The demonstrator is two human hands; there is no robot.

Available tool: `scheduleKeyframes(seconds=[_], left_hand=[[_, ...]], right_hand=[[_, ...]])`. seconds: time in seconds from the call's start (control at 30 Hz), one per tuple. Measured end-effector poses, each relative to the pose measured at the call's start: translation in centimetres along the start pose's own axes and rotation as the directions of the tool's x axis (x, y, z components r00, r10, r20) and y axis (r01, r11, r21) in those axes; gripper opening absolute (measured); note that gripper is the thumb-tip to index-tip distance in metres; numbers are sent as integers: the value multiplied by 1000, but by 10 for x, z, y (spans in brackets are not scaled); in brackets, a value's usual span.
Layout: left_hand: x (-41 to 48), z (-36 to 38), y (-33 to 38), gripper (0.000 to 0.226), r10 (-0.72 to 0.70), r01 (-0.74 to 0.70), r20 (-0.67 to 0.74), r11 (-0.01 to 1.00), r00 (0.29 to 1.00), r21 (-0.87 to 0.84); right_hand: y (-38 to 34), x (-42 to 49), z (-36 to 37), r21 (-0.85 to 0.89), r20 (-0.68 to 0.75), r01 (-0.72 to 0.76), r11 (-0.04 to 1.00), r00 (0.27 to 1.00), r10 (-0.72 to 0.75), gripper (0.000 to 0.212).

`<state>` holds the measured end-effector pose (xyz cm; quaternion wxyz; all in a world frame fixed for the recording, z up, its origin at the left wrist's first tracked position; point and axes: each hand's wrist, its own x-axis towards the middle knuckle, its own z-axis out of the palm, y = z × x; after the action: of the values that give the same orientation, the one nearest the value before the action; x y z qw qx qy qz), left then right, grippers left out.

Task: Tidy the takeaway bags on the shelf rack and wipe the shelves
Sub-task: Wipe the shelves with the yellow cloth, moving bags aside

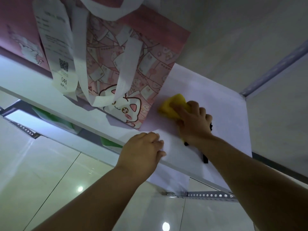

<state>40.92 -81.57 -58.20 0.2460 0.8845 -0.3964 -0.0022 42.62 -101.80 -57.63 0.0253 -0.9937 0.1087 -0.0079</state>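
Two bare hands work on the white shelf (pixel 216 104). Nearest, the left hand (pixel 141 150) curls its fingers (pixel 156 142) over the shelf's front edge, gripping it to steady. Just past it, at about 1 o'clock, the right hand (pixel 194 121) presses a yellow sponge (pixel 171 105) flat on the shelf, fingers clamped on its top. The sponge looks soft, light and squishy, so a hold across its back seems best. It pokes out beyond the fingertips toward 10 o'clock. Farther back, a pink cat takeaway bag (pixel 133 67) stands just beside the sponge, its receipt (pixel 56 45) hanging down.
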Motion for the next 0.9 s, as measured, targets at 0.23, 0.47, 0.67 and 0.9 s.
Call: scheduleKeyframes(seconds=[0.23, 0.47, 0.67, 0.9], left_hand=[[-1, 1, -1, 19, 5, -5, -15, 1000, 1000, -7], [-3, 5, 1, 16, -7, 7, -49, 1000, 999, -9], [-3, 8, 1, 25, -41, 40, -33, 998, 999, -46], [-3, 11, 5, 13, -38, 38, -61, 999, 997, 1]], right_hand=[[21, -31, -2, -11, -8, -16, 1000, 1000, 16, 46], [0, -40, 1, -38, -63, -188, 981, 981, 185, 48], [52, -97, 0, -60, -54, -254, 965, 966, 251, 47], [50, -73, -5, -58, 15, -655, 753, 754, 657, 43]])
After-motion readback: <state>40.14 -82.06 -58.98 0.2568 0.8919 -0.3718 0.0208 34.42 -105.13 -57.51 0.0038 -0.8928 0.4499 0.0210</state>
